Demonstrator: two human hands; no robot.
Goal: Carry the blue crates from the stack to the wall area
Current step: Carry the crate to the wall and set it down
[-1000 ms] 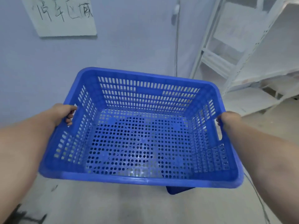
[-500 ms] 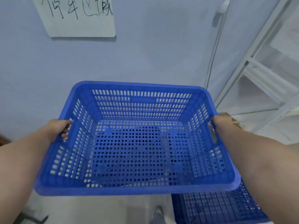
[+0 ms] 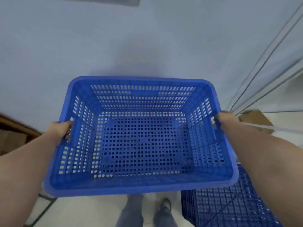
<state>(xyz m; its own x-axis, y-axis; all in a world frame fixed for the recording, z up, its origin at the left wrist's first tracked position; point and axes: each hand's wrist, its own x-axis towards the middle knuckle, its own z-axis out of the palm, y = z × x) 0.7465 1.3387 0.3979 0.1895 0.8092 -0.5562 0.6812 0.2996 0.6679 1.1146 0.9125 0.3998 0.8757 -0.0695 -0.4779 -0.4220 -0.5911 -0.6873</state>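
Note:
I hold an empty blue perforated crate (image 3: 141,182) level in front of me, close to a pale blue wall (image 3: 131,43). My left hand (image 3: 61,131) grips its left side handle, fingers curled through the slot. At the crate's right side handle my right hand (image 3: 223,120) grips in the same way. A second blue crate (image 3: 229,208) sits on the floor at lower right, partly hidden under the held crate and my right forearm.
My legs and shoes (image 3: 164,204) show below the crate on the light floor. A brown cardboard box (image 3: 255,119) lies at right by white shelf posts (image 3: 268,63). Brown wooden material (image 3: 14,133) sits at the left edge.
The view has tilted down and closer to the wall; the sign has slid almost out of the top. The floor crate and my feet show more. Both hands keep their grip.

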